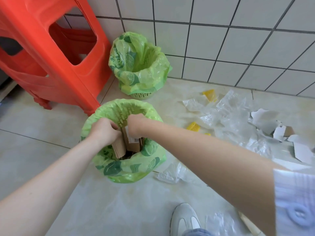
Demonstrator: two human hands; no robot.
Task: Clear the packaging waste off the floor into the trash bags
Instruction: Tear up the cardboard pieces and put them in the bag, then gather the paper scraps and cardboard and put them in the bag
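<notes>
Both hands, left hand (104,132) and right hand (136,125), gripping cardboard pieces (127,143) inside near trash bag (122,169); plastic wrap (230,121) right of it.

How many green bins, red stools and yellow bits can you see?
Green bins: 2, the near bin with both hands, left hand and right hand, pushing cardboard in, and the far bin
Red stools: 1
Yellow bits: 3
Total: 6

Tiled floor (51,150) under plastic scraps (228,116)
</notes>
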